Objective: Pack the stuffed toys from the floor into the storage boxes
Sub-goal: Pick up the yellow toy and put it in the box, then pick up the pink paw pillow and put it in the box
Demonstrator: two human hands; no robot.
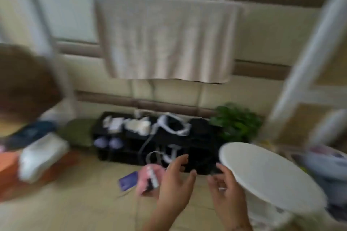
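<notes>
The view is heavily blurred by motion. My left hand (175,180) is raised low in the middle with its fingers spread and holds nothing. My right hand (226,191) is beside it, fingers apart, also empty, close to the rim of a white round table (268,174). A pink object (148,178) with a purple tag (128,180) lies on the floor just left of my left hand; I cannot tell if it is a stuffed toy. No storage box is clearly recognisable.
A black low shelf (159,140) with white items and cables stands against the wall. A green plant (236,122) is at its right, a green cushion (78,133) at its left. A beige cloth (165,37) hangs above. Clothes and a white bundle (41,155) lie at left.
</notes>
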